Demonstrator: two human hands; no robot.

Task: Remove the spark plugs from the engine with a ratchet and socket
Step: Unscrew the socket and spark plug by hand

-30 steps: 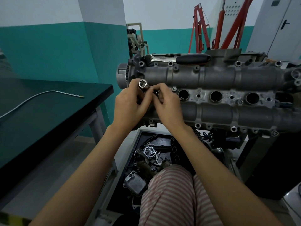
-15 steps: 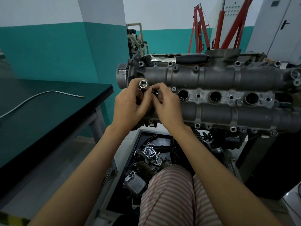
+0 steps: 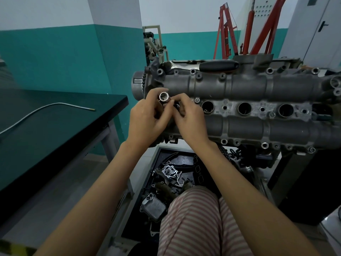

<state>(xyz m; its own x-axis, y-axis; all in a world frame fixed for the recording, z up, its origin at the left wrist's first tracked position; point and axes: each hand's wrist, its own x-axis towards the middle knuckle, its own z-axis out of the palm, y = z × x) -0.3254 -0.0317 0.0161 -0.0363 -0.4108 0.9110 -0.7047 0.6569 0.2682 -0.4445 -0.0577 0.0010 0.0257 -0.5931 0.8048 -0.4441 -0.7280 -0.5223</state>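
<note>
Teal-walled workshop; hands (image 3: 166, 119) around socket (image 3: 164, 97).

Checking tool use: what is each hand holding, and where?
Left hand grips the socket round its body, open end up. Right hand pinches something small and dark; unclear what.

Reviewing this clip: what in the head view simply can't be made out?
- Lower part of the socket: wrapped by the left hand.
- What the right hand pinches: covered by its fingers.
- Leftmost well of the engine: behind both hands.
- Plugs inside the open wells: too dark.
- Ratchet: head indistinct.
</note>
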